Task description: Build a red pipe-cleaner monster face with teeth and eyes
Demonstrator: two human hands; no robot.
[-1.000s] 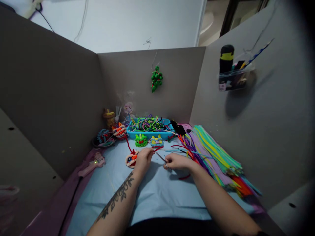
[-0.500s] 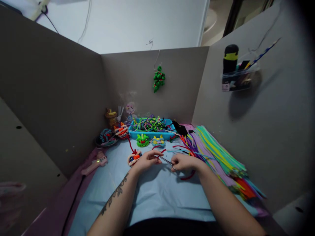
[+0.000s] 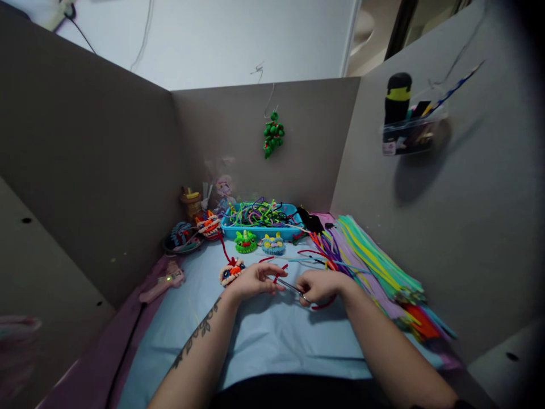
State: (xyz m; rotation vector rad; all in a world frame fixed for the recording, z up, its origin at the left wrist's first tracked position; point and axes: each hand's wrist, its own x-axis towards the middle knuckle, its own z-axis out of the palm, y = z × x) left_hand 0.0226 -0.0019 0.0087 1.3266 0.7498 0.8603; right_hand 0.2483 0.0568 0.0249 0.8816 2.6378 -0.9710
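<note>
My right hand (image 3: 317, 286) is closed on the handles of slim metal scissors (image 3: 292, 287), whose blades point left. A short red pipe cleaner (image 3: 281, 274) lies across the blade tips, by the fingertips of my left hand (image 3: 258, 280). The thumb and fingers of that hand curl round the red piece, though the grip itself is partly covered. Just left of my left hand sits a lion-like head (image 3: 231, 271) of cream and orange pipe cleaner, with a red strand rising from it. Another red pipe cleaner (image 3: 326, 304) lies beside my right hand.
Behind my hands stand a green head (image 3: 246, 241) and a blue-yellow one (image 3: 273, 243), before a blue tray (image 3: 261, 233) of loose pipe cleaners. Bundles of coloured pipe cleaners (image 3: 374, 261) line the right side. A pink glue gun (image 3: 164, 284) rests at left. Grey panels enclose the table.
The scissors have tilted slightly, and their handle ring has moved a little right and down. The red piece shows more clearly at the blade tips. Both hands stay nearly in place.
</note>
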